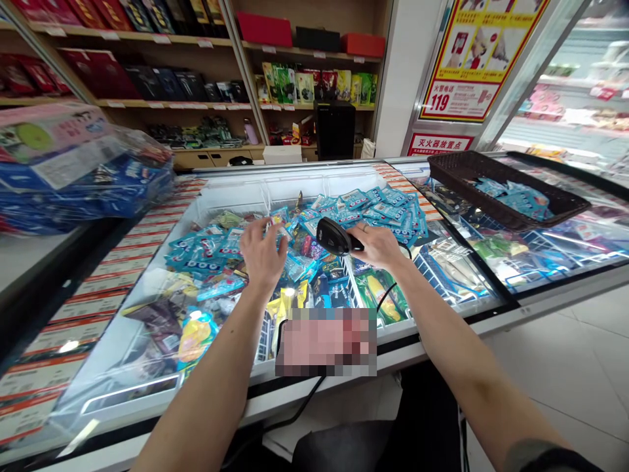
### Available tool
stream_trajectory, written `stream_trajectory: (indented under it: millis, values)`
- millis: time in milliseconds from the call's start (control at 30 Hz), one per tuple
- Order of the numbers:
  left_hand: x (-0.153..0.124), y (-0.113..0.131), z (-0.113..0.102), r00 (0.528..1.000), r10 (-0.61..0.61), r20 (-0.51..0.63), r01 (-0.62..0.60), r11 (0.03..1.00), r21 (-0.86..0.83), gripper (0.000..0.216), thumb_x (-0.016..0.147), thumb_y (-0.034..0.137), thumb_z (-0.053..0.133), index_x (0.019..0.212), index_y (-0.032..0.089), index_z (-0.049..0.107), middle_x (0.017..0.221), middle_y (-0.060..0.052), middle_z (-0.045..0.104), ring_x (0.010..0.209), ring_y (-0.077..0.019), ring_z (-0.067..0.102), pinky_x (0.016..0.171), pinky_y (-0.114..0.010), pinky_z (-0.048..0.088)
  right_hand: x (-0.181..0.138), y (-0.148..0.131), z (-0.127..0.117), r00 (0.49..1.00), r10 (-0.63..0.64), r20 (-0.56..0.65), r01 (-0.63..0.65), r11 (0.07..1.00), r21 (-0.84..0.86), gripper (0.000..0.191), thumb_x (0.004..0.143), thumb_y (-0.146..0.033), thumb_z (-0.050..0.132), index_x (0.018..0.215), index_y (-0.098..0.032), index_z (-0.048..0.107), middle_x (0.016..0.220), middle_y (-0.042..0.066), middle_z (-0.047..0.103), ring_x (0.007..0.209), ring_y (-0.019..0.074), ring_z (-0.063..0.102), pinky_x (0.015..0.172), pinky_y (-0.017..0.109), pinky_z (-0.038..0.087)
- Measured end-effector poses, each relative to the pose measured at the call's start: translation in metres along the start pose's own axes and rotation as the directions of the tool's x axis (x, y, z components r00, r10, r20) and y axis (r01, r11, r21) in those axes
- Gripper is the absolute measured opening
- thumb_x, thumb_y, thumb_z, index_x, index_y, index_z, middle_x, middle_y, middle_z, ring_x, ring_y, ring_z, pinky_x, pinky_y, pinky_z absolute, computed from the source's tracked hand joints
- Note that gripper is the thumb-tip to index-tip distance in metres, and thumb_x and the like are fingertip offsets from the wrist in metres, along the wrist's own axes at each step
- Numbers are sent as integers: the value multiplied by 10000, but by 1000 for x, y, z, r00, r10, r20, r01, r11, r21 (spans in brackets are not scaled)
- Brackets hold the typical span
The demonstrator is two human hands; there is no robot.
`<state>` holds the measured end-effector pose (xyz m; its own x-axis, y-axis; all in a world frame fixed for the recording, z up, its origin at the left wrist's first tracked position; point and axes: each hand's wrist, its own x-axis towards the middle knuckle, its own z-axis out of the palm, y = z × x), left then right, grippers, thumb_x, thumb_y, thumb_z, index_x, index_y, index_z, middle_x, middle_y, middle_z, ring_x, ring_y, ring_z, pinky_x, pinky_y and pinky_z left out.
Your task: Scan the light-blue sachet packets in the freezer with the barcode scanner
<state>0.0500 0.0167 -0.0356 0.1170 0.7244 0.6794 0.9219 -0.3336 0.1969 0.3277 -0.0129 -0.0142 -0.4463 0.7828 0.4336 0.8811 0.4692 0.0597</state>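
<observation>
My left hand [263,254] is over the packets in the chest freezer, its thumb and fingers apart. A small white and pink packet [278,227] shows just beyond its thumb; I cannot tell whether they touch. A black handheld barcode scanner [335,237] is gripped in my right hand [381,246], its head turned left toward my other hand. The scanner's cable [387,294] hangs down from that hand. Light-blue wrapped packets [199,251] lie in a loose pile below both hands. A blurred-out rectangle [327,342] covers something at the freezer's near edge.
The freezer's white near rim [344,373] runs between my arms. A brown basket [511,219] with blue packets stands on the freezer lid at right. Plastic-wrapped boxes [73,167] are stacked at left. Stocked shelves [196,105] rise behind, beside a black box-shaped thing [335,131].
</observation>
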Motion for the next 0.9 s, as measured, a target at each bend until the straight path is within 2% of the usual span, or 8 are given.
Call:
stream_trajectory:
  millis: [67, 167, 400, 567, 633, 700, 800, 900]
  values:
    - [0, -1, 4, 986, 110, 126, -109, 994, -15, 272, 876, 338, 438, 1027, 251, 646, 1139, -68, 628, 1101, -268, 537, 1021, -480, 316, 0, 1, 1, 1000, 20, -5, -20, 1000, -2, 348, 877, -385, 495, 1174, -221, 573, 1037, 53, 653, 827, 183, 600, 629, 273, 338]
    - [-2, -5, 10, 990, 59, 129, -63, 997, 32, 295, 891, 335, 400, 970, 228, 663, 1026, -84, 669, 1025, -266, 574, 1027, -515, 290, -1, 3, 1, 999, 50, -12, -50, 999, 2, 350, 870, -388, 512, 1170, -220, 577, 1061, 58, 650, 851, 185, 608, 638, 271, 345]
    - [-4, -10, 15, 997, -72, 39, 70, 996, 64, 369, 901, 402, 364, 1028, 220, 659, 1076, -108, 669, 1194, -316, 495, 1096, -653, 29, -3, 11, -6, 987, 157, -41, -157, 987, -12, 357, 861, -374, 523, 1183, -226, 569, 1083, 57, 654, 902, 202, 614, 645, 271, 364]
    - [-1, -8, 18, 987, -159, 31, 155, 983, 102, 504, 903, 429, 353, 1257, 127, 547, 1326, -203, 531, 1354, -359, 331, 1078, -682, -73, -3, 12, -10, 976, 214, -42, -216, 975, -44, 374, 848, -366, 530, 1191, -222, 566, 1059, 67, 661, 897, 218, 612, 647, 278, 368]
    - [1, -4, 16, 994, -84, 74, 77, 993, 84, 529, 919, 412, 330, 1363, 148, 444, 1424, -179, 439, 1394, -327, 277, 1099, -659, -55, -2, 11, -9, 975, 221, -38, -223, 974, -47, 375, 853, -373, 523, 1193, -219, 566, 1059, 72, 660, 895, 217, 613, 639, 278, 366]
    - [3, 1, 15, 984, 65, 167, -71, 997, 26, 525, 937, 392, 300, 1423, 205, 360, 1482, -118, 374, 1417, -277, 245, 1131, -611, -17, -2, 10, -7, 977, 212, -37, -213, 976, -40, 371, 858, -380, 517, 1190, -224, 569, 1067, 68, 658, 906, 213, 614, 635, 276, 366]
    - [5, 6, 12, 908, 277, 313, -261, 961, -93, 506, 951, 402, 286, 1434, 264, 341, 1501, -47, 352, 1425, -231, 232, 1161, -537, 37, -1, 9, -4, 982, 187, -32, -188, 982, -26, 357, 855, -373, 522, 1179, -235, 574, 1073, 54, 657, 917, 205, 614, 634, 271, 368]
    - [7, 7, 11, 844, 385, 374, -339, 922, -185, 484, 946, 438, 314, 1395, 280, 405, 1448, -26, 441, 1402, -231, 287, 1162, -524, 59, -1, 8, -3, 984, 177, -31, -178, 984, -26, 357, 845, -363, 533, 1180, -245, 572, 1076, 40, 657, 901, 200, 616, 629, 272, 367]
